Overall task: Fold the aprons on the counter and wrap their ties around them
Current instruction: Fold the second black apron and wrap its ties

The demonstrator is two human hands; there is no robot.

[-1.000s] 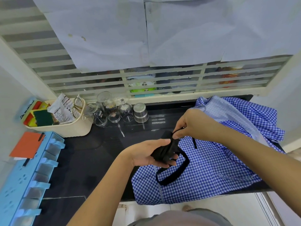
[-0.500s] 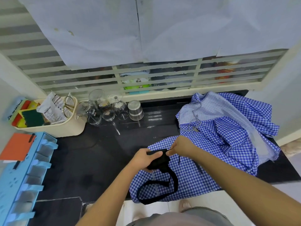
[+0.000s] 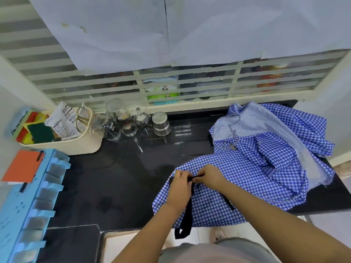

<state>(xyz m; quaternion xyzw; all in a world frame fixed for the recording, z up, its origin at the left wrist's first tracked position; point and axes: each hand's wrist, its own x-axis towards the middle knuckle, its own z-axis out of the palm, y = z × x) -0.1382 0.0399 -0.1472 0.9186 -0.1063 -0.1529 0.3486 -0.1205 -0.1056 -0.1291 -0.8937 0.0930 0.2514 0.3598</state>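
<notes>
A black tie (image 3: 187, 215) hangs in a loop over the tabletop's (image 3: 114, 186) front edge, its length running straight up to the hands. The left hand (image 3: 180, 190) curls over a folded black apron (image 3: 171, 180). The right hand (image 3: 209, 177) touches it on the right and pinches the tie's upper end, so it is likely the one to wind. Under both lies a checked apron (image 3: 247, 186), with more crumpled beyond.

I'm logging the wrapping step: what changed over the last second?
Both hands came down toward the counter: the left hand now holds the black bundle against the checked apron, the right hand pinching its tie, whose loop hangs past the counter edge. Both grips and the glasses stayed.
</notes>
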